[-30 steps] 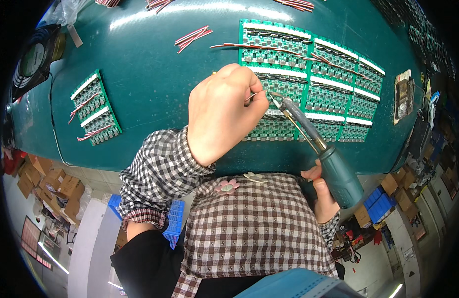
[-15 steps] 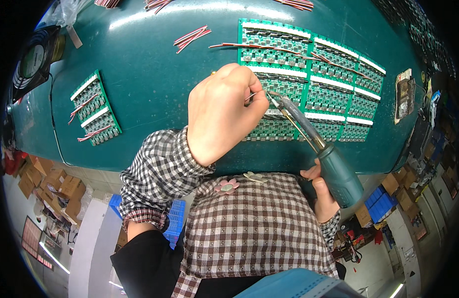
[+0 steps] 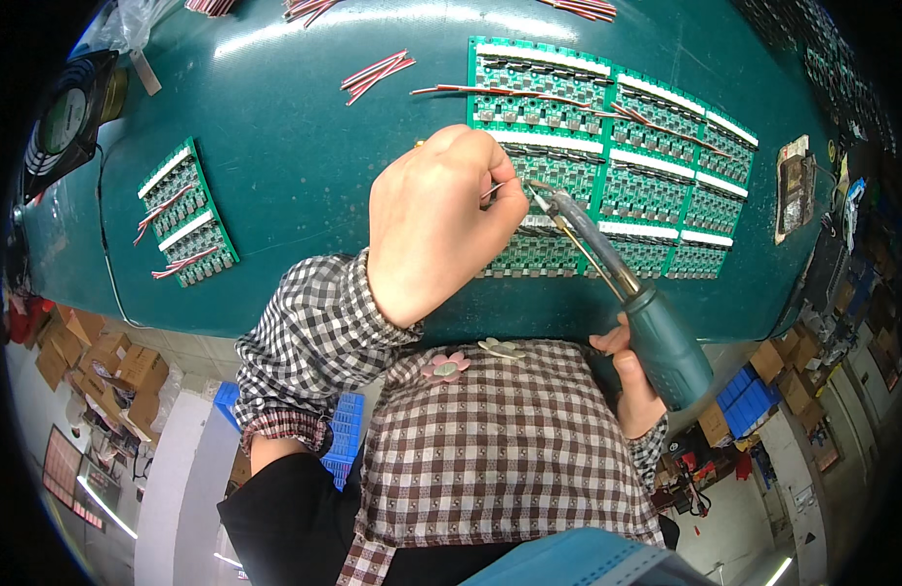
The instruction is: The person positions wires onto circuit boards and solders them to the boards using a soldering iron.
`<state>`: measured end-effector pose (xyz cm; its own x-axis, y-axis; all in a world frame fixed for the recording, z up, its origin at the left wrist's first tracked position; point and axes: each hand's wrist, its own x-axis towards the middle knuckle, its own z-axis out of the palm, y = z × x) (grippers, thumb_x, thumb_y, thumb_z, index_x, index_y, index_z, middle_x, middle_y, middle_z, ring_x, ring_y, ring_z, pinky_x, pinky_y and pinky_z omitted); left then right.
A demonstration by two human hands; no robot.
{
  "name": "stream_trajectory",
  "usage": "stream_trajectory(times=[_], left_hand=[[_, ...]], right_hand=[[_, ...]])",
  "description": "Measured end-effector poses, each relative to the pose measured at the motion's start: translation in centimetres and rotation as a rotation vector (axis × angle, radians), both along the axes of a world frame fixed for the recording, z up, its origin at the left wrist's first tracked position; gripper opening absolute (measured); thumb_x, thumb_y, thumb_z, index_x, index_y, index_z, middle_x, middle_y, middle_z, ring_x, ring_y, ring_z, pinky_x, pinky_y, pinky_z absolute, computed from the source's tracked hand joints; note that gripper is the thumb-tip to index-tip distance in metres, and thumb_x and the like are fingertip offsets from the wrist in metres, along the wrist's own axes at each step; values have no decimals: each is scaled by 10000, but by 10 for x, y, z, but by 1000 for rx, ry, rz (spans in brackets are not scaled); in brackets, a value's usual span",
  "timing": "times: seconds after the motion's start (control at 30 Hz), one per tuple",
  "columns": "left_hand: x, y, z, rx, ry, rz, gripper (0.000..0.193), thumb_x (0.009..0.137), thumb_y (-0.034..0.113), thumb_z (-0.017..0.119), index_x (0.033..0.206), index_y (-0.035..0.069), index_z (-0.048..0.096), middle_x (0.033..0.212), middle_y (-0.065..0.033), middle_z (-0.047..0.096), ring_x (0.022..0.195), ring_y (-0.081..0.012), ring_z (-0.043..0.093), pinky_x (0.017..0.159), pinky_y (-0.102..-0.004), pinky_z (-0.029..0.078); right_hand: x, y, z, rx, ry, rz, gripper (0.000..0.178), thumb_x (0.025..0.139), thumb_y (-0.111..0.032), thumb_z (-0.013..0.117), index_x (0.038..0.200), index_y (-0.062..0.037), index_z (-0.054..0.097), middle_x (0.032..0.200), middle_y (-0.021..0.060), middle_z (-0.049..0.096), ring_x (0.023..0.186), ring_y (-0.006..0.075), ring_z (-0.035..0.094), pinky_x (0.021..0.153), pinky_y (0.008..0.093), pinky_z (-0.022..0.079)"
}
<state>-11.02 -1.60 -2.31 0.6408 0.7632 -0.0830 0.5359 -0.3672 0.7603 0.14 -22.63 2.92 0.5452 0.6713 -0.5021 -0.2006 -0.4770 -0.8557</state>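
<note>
My left hand [image 3: 441, 220] is closed in a pinch on a thin wire [image 3: 490, 191], whose far end is hidden by the fingers. Beneath it lies a large panel of green circuit boards [image 3: 656, 203] with white connector strips. My right hand [image 3: 635, 389] grips a soldering iron [image 3: 668, 344] by its dark green handle. The iron's tip points at the board right beside my left fingertips, and a thin metal tube runs along its shaft. Across the panel's upper rows rest red and white wires [image 3: 510, 93].
A smaller board piece [image 3: 189, 213] with wires attached lies at the left. Beyond my left hand is a bundle of red and white wires [image 3: 377, 74]. A black fan [image 3: 68, 112] stands at the far left, and a small worn block [image 3: 794, 188] sits right of the panel.
</note>
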Motion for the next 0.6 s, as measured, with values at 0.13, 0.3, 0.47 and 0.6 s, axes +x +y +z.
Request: stream_trajectory(times=[0.13, 0.3, 0.47, 0.6], left_hand=[[-1, 0, 0, 13, -2, -2, 92, 661, 89, 642, 678, 73, 554, 655, -61, 553, 569, -241, 551, 535, -337, 433], [0, 0, -1, 14, -6, 1, 93, 658, 88, 645, 676, 74, 554, 657, -63, 556, 566, -243, 552, 529, -338, 435], [0, 0, -1, 19, -4, 0, 93, 657, 87, 645, 673, 74, 554, 655, -64, 556, 565, -243, 552, 524, -340, 435], [0, 0, 0, 14, -2, -1, 96, 652, 85, 647, 671, 75, 553, 651, -61, 554, 563, -239, 551, 521, -337, 434]], right_hand=[[0, 1, 2, 10, 15, -23, 467, 804, -229, 638, 1125, 74, 486, 783, 89, 524, 756, 204, 536, 736, 392, 514], [-1, 0, 2, 6, 24, -24, 467, 804, -232, 638, 1124, 71, 484, 788, 91, 524, 761, 204, 535, 740, 398, 511], [-1, 0, 2, 17, 29, -37, 471, 801, -232, 640, 1122, 74, 482, 786, 92, 525, 760, 204, 535, 739, 399, 512], [-1, 1, 1, 33, 21, -39, 476, 797, -235, 636, 1119, 78, 480, 777, 92, 523, 754, 208, 536, 734, 399, 514]])
